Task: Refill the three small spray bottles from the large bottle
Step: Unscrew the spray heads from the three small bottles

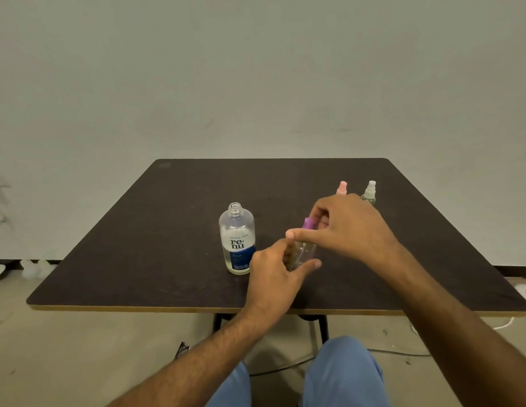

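Purple-capped spray bottle (303, 251): left hand (275, 277) fingers grip body, right hand (348, 227) fingers pinch cap.

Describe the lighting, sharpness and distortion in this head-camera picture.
Head view: soft, even light, weak shadows on the dark brown table; wide-angle lens bows its edges; large clear bottle with blue label sharp, label readable; small clear spray bottle with purple cap mostly hidden by the left hand and right hand; far pink-capped and white-capped spray bottles look softer.

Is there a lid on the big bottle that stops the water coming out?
No. The large bottle stands open, its neck bare. Both hands are on the purple-topped spray bottle beside it, whose purple top is on.
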